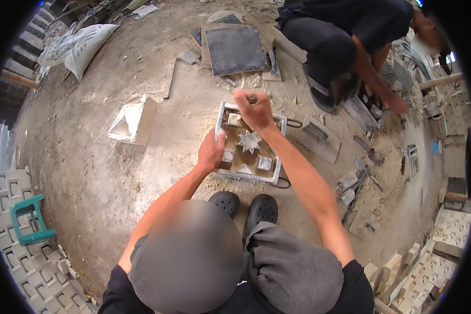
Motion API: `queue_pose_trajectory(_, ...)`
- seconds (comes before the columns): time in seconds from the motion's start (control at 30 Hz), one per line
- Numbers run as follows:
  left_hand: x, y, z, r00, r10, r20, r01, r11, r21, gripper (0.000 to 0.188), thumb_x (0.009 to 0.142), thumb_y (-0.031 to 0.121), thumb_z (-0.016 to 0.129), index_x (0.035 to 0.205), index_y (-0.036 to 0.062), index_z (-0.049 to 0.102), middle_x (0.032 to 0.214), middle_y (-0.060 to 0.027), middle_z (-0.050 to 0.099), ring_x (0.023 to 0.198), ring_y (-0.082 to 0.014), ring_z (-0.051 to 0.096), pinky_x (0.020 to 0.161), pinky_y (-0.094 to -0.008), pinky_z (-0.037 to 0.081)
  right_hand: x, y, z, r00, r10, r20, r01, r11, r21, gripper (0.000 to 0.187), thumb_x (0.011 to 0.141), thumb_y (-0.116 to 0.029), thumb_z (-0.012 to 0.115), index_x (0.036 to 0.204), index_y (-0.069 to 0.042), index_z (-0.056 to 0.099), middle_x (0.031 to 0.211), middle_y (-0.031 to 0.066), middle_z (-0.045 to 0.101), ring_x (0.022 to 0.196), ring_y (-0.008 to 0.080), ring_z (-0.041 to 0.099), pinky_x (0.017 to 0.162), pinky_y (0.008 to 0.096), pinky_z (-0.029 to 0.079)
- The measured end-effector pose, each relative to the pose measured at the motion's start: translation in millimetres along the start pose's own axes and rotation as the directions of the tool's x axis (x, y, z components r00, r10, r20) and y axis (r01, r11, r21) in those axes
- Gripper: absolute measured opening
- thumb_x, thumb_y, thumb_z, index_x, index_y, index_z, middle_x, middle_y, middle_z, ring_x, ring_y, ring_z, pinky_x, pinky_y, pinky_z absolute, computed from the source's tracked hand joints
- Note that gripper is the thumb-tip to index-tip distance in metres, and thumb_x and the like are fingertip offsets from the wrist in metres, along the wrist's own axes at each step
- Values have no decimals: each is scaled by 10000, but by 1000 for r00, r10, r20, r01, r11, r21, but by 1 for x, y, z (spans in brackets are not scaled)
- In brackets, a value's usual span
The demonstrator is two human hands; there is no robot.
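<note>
A square metal mould (218, 132) lies on the ground in front of my feet. Inside it are a star-shaped block (249, 142) in the middle and small square blocks (264, 164) around it, with brownish material between. My left hand (211, 150) grips the mould's left wall, thumb over the rim. Above the mould's far side, my right hand (255, 109) is closed in a fist. A dark end shows at the top of that fist; the rest of what it holds is hidden. Wire loops (294, 123) stick out from the mould's right side.
A float trowel (319, 138) lies right of the mould, near other tools (362, 170). Dark flat boards (234, 49) are stacked beyond it. A pale cast block (133, 121) stands left. A co-worker (345, 47) crouches far right over another mould (360, 112). A green stool (31, 220) is at left.
</note>
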State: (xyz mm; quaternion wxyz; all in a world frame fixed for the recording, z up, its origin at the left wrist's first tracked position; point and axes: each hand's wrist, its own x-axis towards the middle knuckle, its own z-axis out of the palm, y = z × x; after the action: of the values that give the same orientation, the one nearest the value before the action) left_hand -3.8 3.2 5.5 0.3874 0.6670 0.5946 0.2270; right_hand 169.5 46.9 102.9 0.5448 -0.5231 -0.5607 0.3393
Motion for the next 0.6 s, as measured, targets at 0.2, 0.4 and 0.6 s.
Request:
queue_pose_trajectory(0.2,1,7,2,1000,-3,18,3,1000,-7,402,987,372,427,1107,11,556,982,-279,624,941,-450,589,829,-495,447,5,-10,-7,988,-69,-138,72,997,17,449,923,-237,587,551,-42,429,503,-50,352,498,45,330,446,280,261)
queue_pose_trajectory(0.4,-2,-3,1,1000,2,11,-2,1000,-3,401,983,371,431,1115,15,561,989,-272,627,950,-444,589,834,-496,450,6,6,-14,991,76,-112,-62,991,120,436,924,-202,571,554,-35,412,512,-65,352,502,39,314,447,285,245)
queue_pose_trajectory(0.6,1,5,1,1000,-11,20,11,1000,-16,396,984,372,434,1093,17,572,983,-266,627,945,-439,589,823,-497,450,-9,7,-10,982,-6,-189,22,996,82,449,926,-216,567,541,-66,390,502,-67,375,489,39,337,439,258,255)
